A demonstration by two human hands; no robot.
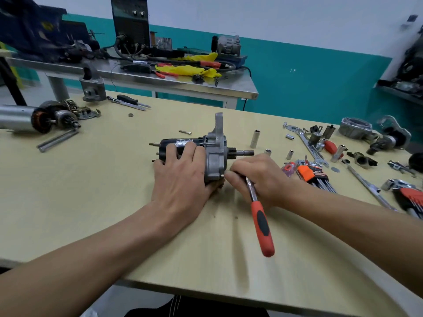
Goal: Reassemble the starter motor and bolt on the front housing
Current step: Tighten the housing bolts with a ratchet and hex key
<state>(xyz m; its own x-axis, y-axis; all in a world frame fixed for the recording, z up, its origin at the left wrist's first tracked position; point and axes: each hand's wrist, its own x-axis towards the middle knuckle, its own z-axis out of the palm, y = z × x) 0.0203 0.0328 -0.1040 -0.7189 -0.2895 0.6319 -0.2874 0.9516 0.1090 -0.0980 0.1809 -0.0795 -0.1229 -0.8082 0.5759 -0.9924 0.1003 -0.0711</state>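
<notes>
Starter motor (170, 143): left grip (180, 179) clasps body. Ratchet (263, 225): right grip (261, 177) curled round head at front housing (214, 161). Risk, judged: socket slips, motor rolls.

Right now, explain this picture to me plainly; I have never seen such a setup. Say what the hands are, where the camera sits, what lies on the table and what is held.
There is no machine here: a person works with bare hands, and the one picture comes from a camera worn on the head, looking forward and down. The left hand holds the starter motor steady on the wooden table. The right hand grips a ratchet wrench near its head, at the lower edge of the grey front housing; the red handle points toward the person. Around lie loose sockets, a bolt, hex key sets and, far left, parts of another motor. A steel bench stands behind.
</notes>
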